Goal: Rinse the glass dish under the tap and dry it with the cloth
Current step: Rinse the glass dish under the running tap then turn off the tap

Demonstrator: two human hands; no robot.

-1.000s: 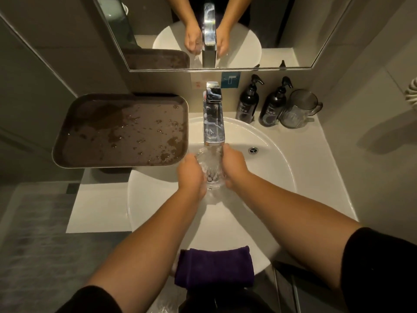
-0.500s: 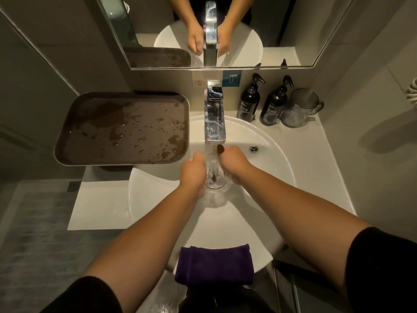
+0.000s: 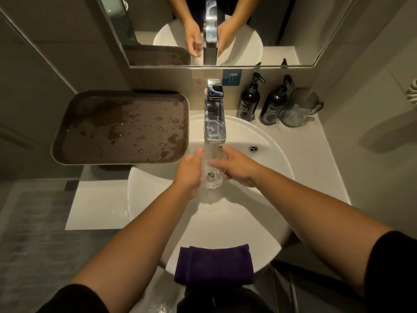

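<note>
Glass dish (image 3: 212, 175) under the running tap (image 3: 214, 118), cupped between both your hands over the basin (image 3: 266, 177).

Your left hand (image 3: 189, 172) is wrapped around its left wall, and your right hand (image 3: 237, 168) clasps the right side with fingers across the rim, so both are grasping the dish. It looks like cut, faceted glass: rigid, breakable, and slick with water streaming through it, so keep hold by the ribbed walls rather than the wet lip. Mind the spout edge just above and the hard bowl below. There's open room toward you, where the purple cloth (image 3: 214, 264) lies folded on the near rim, untouched. The wet brown tray (image 3: 121, 127) crowds your left; bottles (image 3: 259, 102) and a jug (image 3: 297, 108) stand well back on the right.
</note>
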